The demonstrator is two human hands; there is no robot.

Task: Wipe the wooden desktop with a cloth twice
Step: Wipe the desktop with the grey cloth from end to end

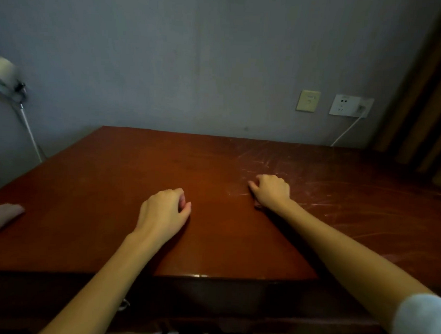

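Home or hotel room: desk, sockets beyond the right hand (one in use), lamp past the left hand.

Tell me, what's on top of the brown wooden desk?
Just hands: the left hand, the right hand and a third hand at the edge. No cloth shows; under the palms is hidden.

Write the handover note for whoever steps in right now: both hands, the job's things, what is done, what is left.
The left hand rests on the desktop, fingers loosely curled, holding nothing.
The right hand rests farther back and to the right, fingers loosely bent, also holding nothing.
No cloth is in view.
Pale scuff streaks cover the desktop's right half.
Another hand rests on the desktop at its left edge.
Done: nothing that can be seen.
Left: fetch a cloth, then wipe twice.
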